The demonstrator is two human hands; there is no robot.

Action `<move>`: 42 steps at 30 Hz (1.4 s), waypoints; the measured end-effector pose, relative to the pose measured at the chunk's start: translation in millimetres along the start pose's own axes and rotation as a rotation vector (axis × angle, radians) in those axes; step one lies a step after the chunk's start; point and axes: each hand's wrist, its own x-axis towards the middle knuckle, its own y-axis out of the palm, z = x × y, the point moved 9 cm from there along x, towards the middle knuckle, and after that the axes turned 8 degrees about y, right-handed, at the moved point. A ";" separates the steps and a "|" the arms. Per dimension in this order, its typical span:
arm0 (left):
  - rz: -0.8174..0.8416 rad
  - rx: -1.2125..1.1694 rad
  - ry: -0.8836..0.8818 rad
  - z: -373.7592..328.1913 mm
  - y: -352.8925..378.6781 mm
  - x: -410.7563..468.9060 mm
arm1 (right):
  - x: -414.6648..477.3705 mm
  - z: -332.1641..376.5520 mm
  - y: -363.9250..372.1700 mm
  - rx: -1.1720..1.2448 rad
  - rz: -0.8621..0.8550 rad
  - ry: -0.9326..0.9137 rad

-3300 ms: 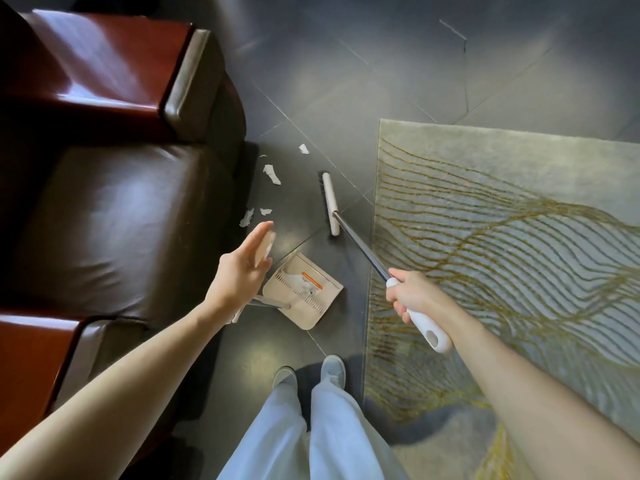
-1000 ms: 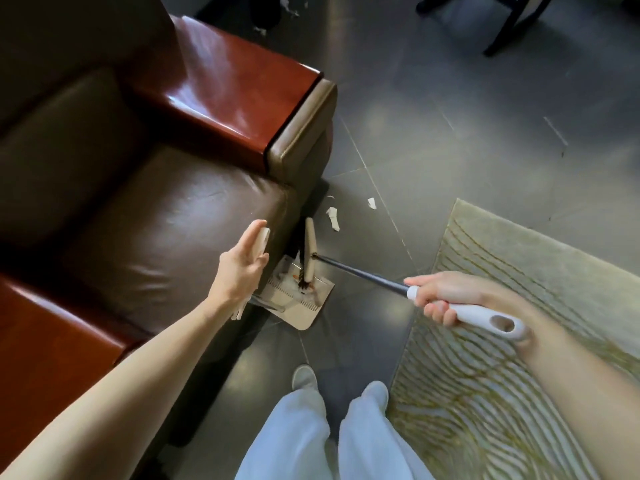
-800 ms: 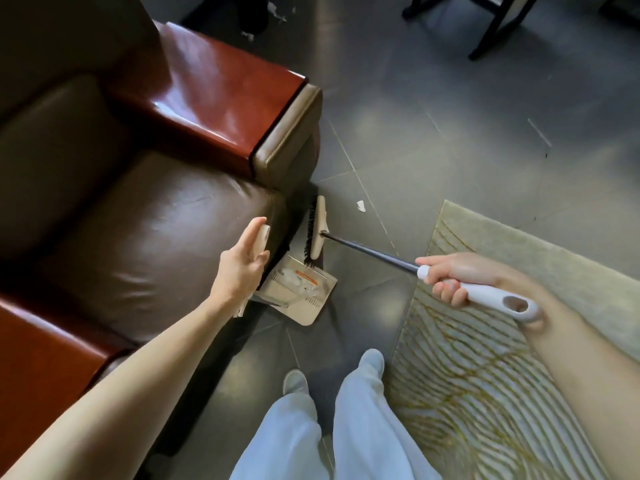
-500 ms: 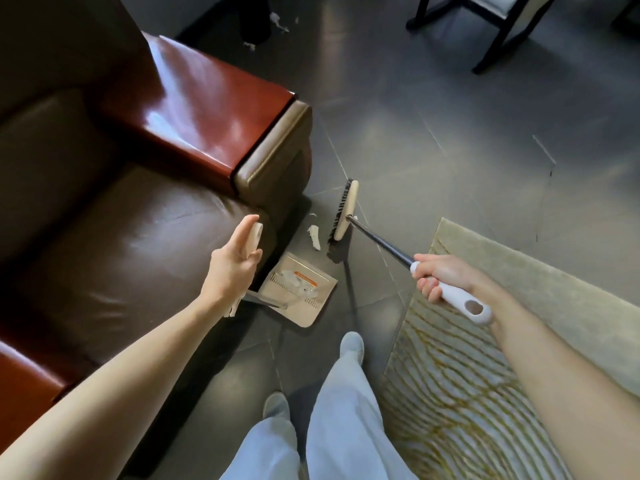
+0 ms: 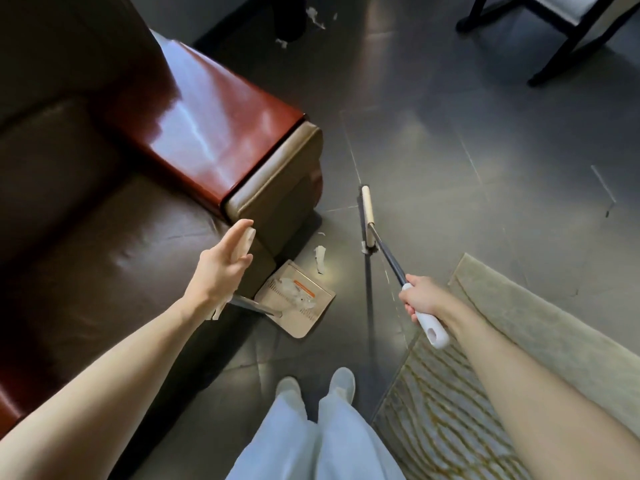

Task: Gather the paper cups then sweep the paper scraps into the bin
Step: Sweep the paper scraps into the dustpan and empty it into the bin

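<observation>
The left hand (image 5: 221,268) grips the top of the long upright handle of a beige plastic dustpan (image 5: 304,313), its fingers (image 5: 239,227) curled round the handle's end with the forefinger laid along the top. The pan rests on the dark grey tiled floor (image 5: 450,116), close against the front corner of a brown leather armchair (image 5: 104,237) that has a glossy red-brown wooden armrest (image 5: 214,126). Crumpled white paper scraps (image 5: 292,294) lie inside the pan, near its orange label.

The right hand (image 5: 420,299) is clenched round a long broom (image 5: 391,261) just where the dark metal shaft meets the white plastic grip; the grip's end sticks out behind the hand. The shaft slants forward and down to the broom's narrow beige head (image 5: 367,216), whose dark bristles face left. The head stands on the floor to the right of the armrest's end, apart from the dustpan.

A torn white paper strip (image 5: 320,259) lies on the floor between the broom head and the pan's mouth, just beyond the pan's far edge. A smaller white fleck (image 5: 321,233) lies a little farther off. More white scraps (image 5: 313,17) are scattered well away at the top of the view, beside a dark object.

A pale green rug with gold wavy lines (image 5: 536,323) covers the floor on the right, under the right forearm. Black wooden chair legs (image 5: 561,26) show at the top right. Pale trousers (image 5: 311,445) and light shoes (image 5: 343,379) are at the bottom.
</observation>
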 end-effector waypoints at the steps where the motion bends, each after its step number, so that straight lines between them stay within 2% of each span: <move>1: -0.005 0.005 0.005 -2.1 -0.3 4.6 | 5.6 4.1 8.8 0.029 0.032 0.012; 4: -0.002 -0.001 0.017 -6.5 2.3 17.7 | 9.5 15.1 40.0 0.076 0.104 0.045; 8: -0.011 -0.021 0.000 -6.1 0.8 34.2 | -4.0 20.3 73.0 -0.008 0.185 0.069; 15: 0.014 -0.118 0.002 -14.5 6.3 62.3 | -50.9 22.0 77.6 -0.091 0.286 0.182; 23: 0.046 -0.222 0.006 -19.6 8.7 67.2 | -92.8 41.5 13.5 0.123 0.237 0.199; 31: 0.052 -0.264 0.101 -77.7 28.6 94.5 | -112.7 72.4 -45.3 0.340 0.132 0.150; 37: 0.021 -0.310 0.126 -125.5 54.8 151.5 | -90.0 124.0 -113.9 0.391 0.089 0.088; 42: -0.050 -0.306 0.129 -162.5 82.4 234.6 | -26.2 192.4 -186.1 0.335 0.066 -0.012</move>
